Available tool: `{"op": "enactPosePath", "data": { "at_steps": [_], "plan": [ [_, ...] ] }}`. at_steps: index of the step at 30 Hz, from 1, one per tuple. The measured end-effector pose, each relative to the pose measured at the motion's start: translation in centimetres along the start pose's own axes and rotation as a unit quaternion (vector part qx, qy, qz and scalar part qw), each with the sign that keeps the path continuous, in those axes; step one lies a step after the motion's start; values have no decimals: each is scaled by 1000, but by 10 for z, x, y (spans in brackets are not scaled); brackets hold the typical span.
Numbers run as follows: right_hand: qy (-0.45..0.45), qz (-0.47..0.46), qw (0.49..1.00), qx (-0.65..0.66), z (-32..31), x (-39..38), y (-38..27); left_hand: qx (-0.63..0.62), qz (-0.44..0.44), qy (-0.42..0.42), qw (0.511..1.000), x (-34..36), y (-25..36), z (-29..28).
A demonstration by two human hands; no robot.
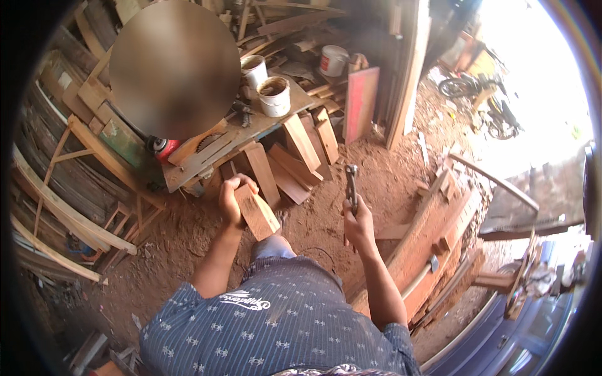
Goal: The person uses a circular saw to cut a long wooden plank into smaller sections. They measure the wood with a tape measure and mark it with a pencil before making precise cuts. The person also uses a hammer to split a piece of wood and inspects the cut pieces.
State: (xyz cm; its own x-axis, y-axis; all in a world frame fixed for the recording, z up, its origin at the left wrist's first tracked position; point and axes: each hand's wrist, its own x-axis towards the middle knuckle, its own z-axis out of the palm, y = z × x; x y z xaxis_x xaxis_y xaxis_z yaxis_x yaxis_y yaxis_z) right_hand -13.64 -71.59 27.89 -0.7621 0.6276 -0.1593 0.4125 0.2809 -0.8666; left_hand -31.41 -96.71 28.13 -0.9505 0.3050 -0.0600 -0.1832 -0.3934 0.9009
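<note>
My left hand [232, 200] is closed around a short, squared wooden block [258, 214], tilted in front of my body, its lower end pale. To the right, my right hand [358, 224] grips a dark metal hand tool [351, 182] upright. Its blunt head points away from me, and thin ends show below the fist; whether it is a hammer or pincers I cannot tell. The block and the tool are apart. Beyond my left hand, several boards [262, 172] lean against a low workbench [216, 150].
On the workbench stand white buckets [274, 105] and a round saw blade [210, 143]. A heavy timber [417, 241] lies right of my right arm. Stacked planks [69, 207] fill the left. A motorcycle [486, 100] stands far right. A round blur covers the upper left.
</note>
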Motion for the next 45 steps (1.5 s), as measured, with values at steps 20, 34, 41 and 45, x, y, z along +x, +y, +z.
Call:
{"op": "enactPosePath", "data": {
  "at_steps": [20, 34, 41, 45],
  "plan": [
    [-167, 70, 983, 43, 241, 426, -88, -9, 22, 2, 1000, 193, 51, -101],
    [1, 361, 927, 105, 62, 85, 158, -66, -136, -271, 951, 208, 11, 35],
    [313, 434, 834, 134, 26, -67, 247, -96, -200, -422, 879, 192, -13, 90],
    [371, 463, 789, 162, -46, -118, 331, -104, -194, -466, 857, 139, -35, 171]
  ]
}}
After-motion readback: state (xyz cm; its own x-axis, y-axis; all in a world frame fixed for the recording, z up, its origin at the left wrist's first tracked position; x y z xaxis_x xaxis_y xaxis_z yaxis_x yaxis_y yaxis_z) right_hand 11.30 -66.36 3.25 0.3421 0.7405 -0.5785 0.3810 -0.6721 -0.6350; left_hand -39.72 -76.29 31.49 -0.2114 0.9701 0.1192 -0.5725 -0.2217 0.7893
